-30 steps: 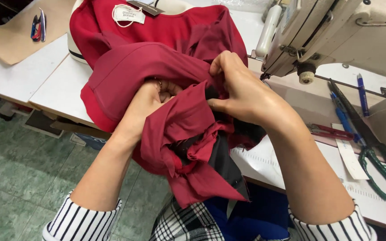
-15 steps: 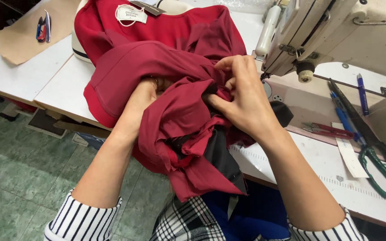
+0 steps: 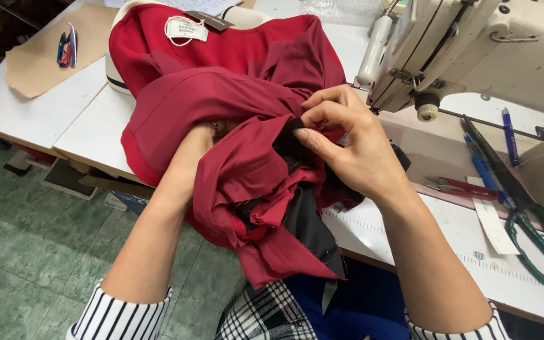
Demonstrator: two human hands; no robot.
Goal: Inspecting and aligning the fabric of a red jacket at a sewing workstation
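White sewing bench (image 3: pixel 89 135) carries a bunched red garment (image 3: pixel 221 107) over its front edge, the right hand (image 3: pixel 347 148) pinching its black lining (image 3: pixel 291 141), the left hand (image 3: pixel 206 135) buried inside, grip unseen.

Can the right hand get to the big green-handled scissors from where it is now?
Probably yes. The scissors lie uncovered on the table to the right of the right hand, nothing between them. But its fingers are pinching the red garment, so it must let go first.
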